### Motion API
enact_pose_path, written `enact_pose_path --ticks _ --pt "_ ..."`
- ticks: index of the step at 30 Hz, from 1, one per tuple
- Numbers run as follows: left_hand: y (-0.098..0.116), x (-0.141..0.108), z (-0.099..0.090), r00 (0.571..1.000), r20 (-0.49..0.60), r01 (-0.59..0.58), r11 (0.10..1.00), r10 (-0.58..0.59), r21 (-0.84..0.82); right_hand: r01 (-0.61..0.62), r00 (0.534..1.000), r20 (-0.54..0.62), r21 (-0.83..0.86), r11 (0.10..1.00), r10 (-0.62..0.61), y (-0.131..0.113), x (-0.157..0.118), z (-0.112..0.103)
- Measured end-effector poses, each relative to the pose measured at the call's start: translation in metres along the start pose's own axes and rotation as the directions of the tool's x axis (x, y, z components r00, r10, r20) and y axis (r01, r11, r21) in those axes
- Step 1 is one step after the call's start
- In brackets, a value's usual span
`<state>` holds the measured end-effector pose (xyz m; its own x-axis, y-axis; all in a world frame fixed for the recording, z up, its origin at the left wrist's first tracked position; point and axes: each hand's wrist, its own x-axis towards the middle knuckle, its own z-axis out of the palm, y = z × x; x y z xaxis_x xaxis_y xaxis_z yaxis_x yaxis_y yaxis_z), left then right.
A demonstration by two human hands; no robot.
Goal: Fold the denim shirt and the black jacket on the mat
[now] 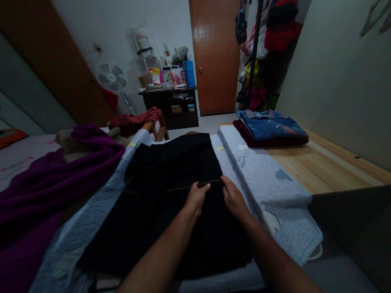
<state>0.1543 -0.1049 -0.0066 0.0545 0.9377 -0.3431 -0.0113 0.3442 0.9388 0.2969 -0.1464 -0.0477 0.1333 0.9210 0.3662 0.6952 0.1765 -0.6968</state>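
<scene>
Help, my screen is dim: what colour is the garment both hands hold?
The garment is black, clearest in the head view.

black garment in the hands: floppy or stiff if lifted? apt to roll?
The black garment is likely floppy: it lies spread out, with soft folds. Lifted only where the left hand and right hand hold it, the wide remainder would probably sag. Rolling seems unlikely, given how flat it lies.
</scene>
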Motion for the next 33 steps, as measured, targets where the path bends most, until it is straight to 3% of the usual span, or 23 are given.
enact_pose_path --ticks 3,5,6,9,11,13,15,17,19,22,25,28,33 --pt "0.005 0.005 -0.010 0.972 -0.018 -0.228 0.959 0.234 0.166 0.071 0.996 0.072 -0.177 0.982 -0.059 -0.012 -0.002 0.001" --pt "0.006 0.006 -0.021 0.916 -0.005 -0.364 0.837 0.401 0.408 0.110 0.985 0.159 -0.282 0.953 -0.067 -0.023 -0.005 0.004" --pt "0.006 0.005 -0.026 0.901 0.024 -0.378 0.758 0.432 0.532 0.133 0.976 0.206 -0.323 0.937 -0.068 -0.027 -0.007 0.006" --pt "0.001 -0.002 -0.037 0.910 0.097 -0.310 0.505 0.404 0.806 0.194 0.951 0.299 -0.395 0.898 -0.074 -0.038 -0.013 0.012" --pt "-0.004 -0.008 -0.038 0.893 0.114 -0.285 0.350 0.435 0.892 0.215 0.944 0.319 -0.406 0.888 -0.083 -0.040 -0.015 0.015" --pt "-0.008 -0.012 -0.037 0.859 0.151 -0.312 0.266 0.490 0.912 0.224 0.939 0.332 -0.391 0.893 -0.090 -0.039 -0.014 0.014" --pt "-0.010 -0.014 -0.038 0.854 0.174 -0.358 0.313 0.490 0.880 0.226 0.934 0.341 -0.342 0.912 -0.103 -0.033 -0.011 0.010" --pt "-0.011 -0.014 -0.042 0.875 0.151 -0.379 0.456 0.460 0.806 0.213 0.939 0.320 -0.253 0.944 -0.126 -0.023 -0.008 0.006" --pt "-0.013 -0.014 -0.048 0.897 0.114 -0.371 0.589 0.426 0.718 0.173 0.963 0.230 -0.146 0.974 -0.136 -0.013 -0.004 0.002" --pt "-0.016 -0.020 -0.056 0.912 0.120 -0.377 0.689 0.391 0.619 0.048 0.997 0.062 -0.052 0.997 -0.045 -0.002 -0.001 -0.001" --pt "-0.018 -0.032 -0.057 0.911 0.153 -0.397 0.713 0.383 0.578 -0.141 0.990 0.017 -0.064 0.988 0.142 -0.003 0.003 -0.001" --pt "-0.018 -0.046 -0.054 0.918 0.208 -0.395 0.714 0.338 0.578 -0.298 0.951 0.040 -0.135 0.945 0.306 -0.011 0.010 -0.002" --pt "-0.028 -0.054 -0.052 0.911 0.249 -0.413 0.703 0.330 0.579 -0.380 0.889 0.155 -0.277 0.883 0.431 -0.021 0.026 -0.009"
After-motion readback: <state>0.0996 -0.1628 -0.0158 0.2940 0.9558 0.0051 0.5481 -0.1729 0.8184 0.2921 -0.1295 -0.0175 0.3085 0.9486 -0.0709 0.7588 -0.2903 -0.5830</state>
